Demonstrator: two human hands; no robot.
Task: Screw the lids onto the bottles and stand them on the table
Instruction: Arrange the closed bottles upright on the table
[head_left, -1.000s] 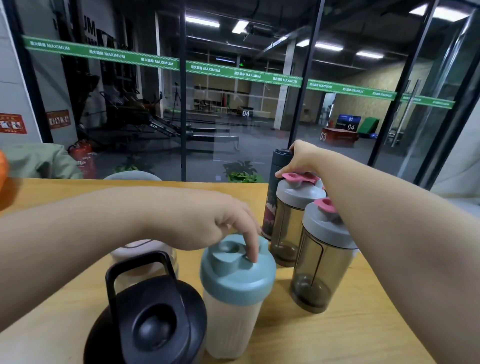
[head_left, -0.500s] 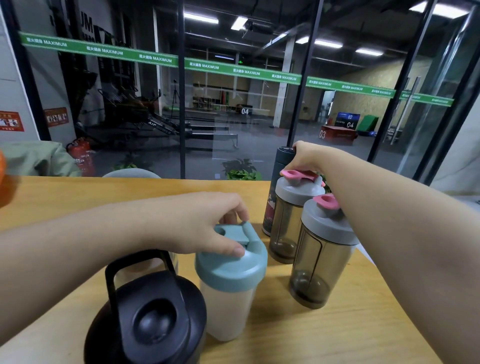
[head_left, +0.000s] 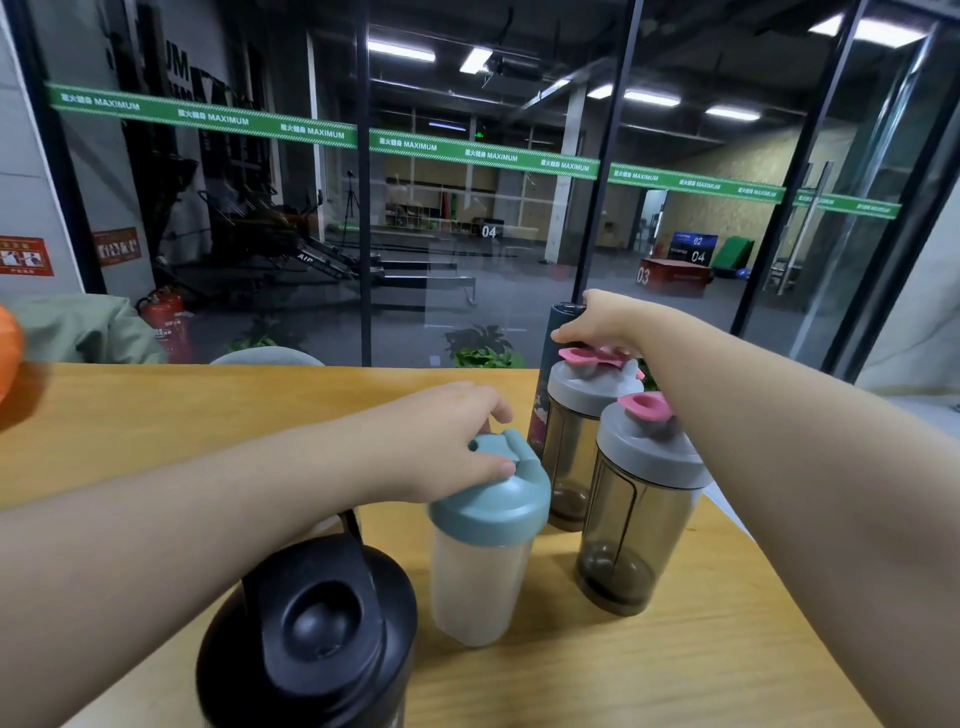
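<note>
Head view: left hand (head_left: 441, 441) pinches the flip cap on the teal lid (head_left: 491, 499) of the frosted shaker (head_left: 475, 587), upright mid-table. Right hand (head_left: 597, 325) rests curled on the far dark bottle (head_left: 553, 364); grip unclear. Empty plastic, judged light, smooth, tippable; hold the lid rim.

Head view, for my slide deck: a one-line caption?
Left hand grips the teal lid; right hand tops the dark bottle.
</note>
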